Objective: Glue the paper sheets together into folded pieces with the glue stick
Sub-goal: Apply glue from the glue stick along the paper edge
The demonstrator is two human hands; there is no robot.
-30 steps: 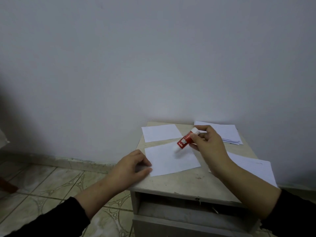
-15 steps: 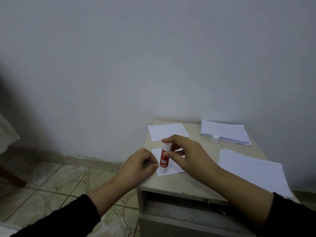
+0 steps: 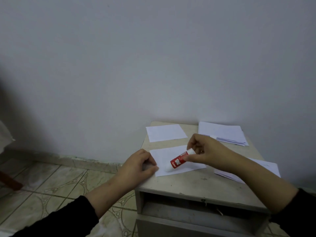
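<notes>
We see the right hand [image 3: 204, 151] reaching in from the right, wrist raised, thumb and fingers pinching the glue stick [image 3: 177, 161] near its upper end. The stick tilts down to the left (white tip on the sheet [image 3: 172, 155]). The left hand [image 3: 138, 164] lies at the sheet's left edge, fingers curled, fingertips pressing the paper onto the table [image 3: 196, 184]. Both forearms come from dark sleeves.
</notes>
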